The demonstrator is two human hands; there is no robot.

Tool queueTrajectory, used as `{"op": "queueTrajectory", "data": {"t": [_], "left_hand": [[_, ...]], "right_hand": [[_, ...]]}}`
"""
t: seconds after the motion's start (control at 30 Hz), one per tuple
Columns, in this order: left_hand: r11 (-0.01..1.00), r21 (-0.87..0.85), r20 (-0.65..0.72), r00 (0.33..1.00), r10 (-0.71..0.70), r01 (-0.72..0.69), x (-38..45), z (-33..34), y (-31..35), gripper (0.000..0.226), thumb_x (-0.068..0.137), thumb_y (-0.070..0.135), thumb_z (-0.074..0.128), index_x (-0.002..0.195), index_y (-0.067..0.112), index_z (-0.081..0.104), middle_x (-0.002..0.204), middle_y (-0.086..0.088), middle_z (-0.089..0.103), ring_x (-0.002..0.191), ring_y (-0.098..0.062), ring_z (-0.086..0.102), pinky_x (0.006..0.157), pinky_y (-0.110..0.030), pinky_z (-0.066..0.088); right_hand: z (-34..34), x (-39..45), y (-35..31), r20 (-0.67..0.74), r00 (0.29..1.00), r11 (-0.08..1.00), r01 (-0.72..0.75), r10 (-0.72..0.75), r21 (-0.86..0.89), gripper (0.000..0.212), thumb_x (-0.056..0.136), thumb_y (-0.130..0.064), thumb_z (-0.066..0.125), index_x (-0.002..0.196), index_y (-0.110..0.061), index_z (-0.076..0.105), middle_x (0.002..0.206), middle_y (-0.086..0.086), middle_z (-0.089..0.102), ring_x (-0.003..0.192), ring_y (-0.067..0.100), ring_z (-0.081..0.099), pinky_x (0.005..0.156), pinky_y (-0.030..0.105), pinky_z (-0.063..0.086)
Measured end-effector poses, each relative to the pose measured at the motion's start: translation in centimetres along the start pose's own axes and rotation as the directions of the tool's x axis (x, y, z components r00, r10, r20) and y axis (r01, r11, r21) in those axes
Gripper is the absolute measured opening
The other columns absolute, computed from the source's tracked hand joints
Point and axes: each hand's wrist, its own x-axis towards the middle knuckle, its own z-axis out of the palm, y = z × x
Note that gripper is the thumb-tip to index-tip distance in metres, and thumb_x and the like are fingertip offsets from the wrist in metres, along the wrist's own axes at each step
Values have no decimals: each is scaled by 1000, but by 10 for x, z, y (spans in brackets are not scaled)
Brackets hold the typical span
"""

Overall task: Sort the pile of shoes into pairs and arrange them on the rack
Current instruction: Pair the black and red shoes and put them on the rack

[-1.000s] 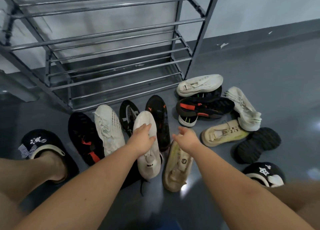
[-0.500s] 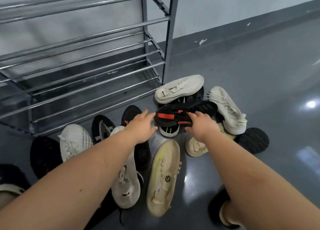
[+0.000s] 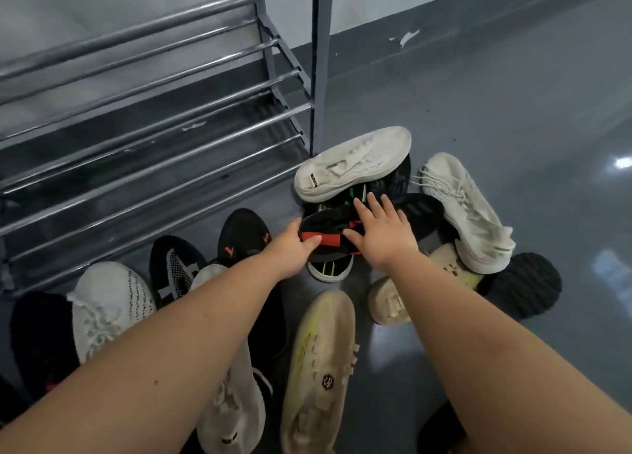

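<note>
Left hand: grips the heel end of the black sneaker with red stripe.
Right hand: fingers spread flat on its top.
Sneaker: on the shoe pile on the floor, near the rack corner post.

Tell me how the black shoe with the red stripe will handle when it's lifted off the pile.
The black shoe with the red stripe looks knit, so probably light and floppy. It lies on other shoes beside the white shoe, which may shift.
</note>
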Motion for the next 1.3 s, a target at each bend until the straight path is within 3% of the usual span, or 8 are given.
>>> {"op": "queueTrajectory", "data": {"t": [0.23, 0.57, 0.7, 0.9, 1.0, 1.13, 1.23, 1.3], "left_hand": [[950, -297, -39, 993, -107, 91, 10, 5, -8, 59, 91, 38, 53, 141, 12, 36, 144, -8, 43, 130, -24, 43, 107, -26, 31], [892, -449, 52, 998, -35, 54, -56, 1, -33, 28, 98, 24, 44, 117, 10, 59, 98, -13, 62, 91, -29, 61, 83, -47, 54], [841, -539, 1, 998, -59, 50, -98, -29, -65, 19, 98, 21, 42, 111, 18, 56, 89, -3, 61, 80, -18, 60, 64, -31, 56], [744, -664, -94, 978, -188, 78, -160, -55, -120, 29, 98, 22, 44, 119, 5, 55, 102, -13, 60, 94, -27, 59, 83, -48, 53], [609, -788, -72, 969, -237, 90, -184, -58, -138, 27, 98, 22, 43, 114, 3, 53, 94, -12, 61, 82, -23, 61, 66, -39, 56], [459, -887, -66, 967, -244, 55, -203, -55, -152, 21, 97, 22, 46, 101, 4, 56, 91, -12, 65, 80, -22, 64, 48, -26, 55], [352, -933, -14, 973, -232, 70, -213, -53, -158, 20, 95, 22, 50, 94, 4, 59, 87, -10, 67, 78, -21, 65, 50, -27, 56], [296, -949, 47, 977, -210, 109, -218, -52, -163, 18, 94, 21, 52, 95, 5, 59, 89, -12, 67, 81, -22, 66, 54, -29, 56]], "right_hand": [[-4, 21, -4, -44, 999, 986, 11, -19, -166, 62, 91, -62, 28, 142, -28, 37, 137, 10, 42, 129, 33, 33, 113, 46, 20], [-4, -18, -38, -67, 991, 989, 107, -114, -97, 59, 87, -65, 38, 120, -20, 61, 124, 8, 49, 119, 30, 37, 98, 42, 39], [-2, -47, -83, -112, 974, 978, 203, -198, 35, 55, 89, -59, 42, 122, -19, 60, 124, 10, 51, 121, 29, 37, 102, 40, 37], [20, -107, -131, -148, 978, 964, 177, -148, 200, 68, 91, -57, 40, 146, -18, 29, 146, 12, 38, 133, 33, 33, 112, 42, 26], [34, -138, -151, -43, 997, 934, 72, -61, 349, 75, 91, -56, 41, 149, -13, 21, 146, 16, 35, 135, 34, 31, 112, 40, 25], [41, -168, -189, 166, 986, 707, -108, -14, 699, 79, 86, -59, 49, 146, -14, 27, 141, 10, 47, 127, 30, 46, 104, 41, 40], [37, -189, -214, 346, 935, 359, -297, -77, 885, 65, 82, -55, 60, 135, -24, 41, 114, 0, 63, 96, 24, 65, 70, 36, 56], [39, -194, -220, 329, 942, 269, -299, -73, 916, 56, 80, -44, 69, 127, -27, 45, 110, 1, 64, 92, 23, 65, 67, 36, 57]]}}
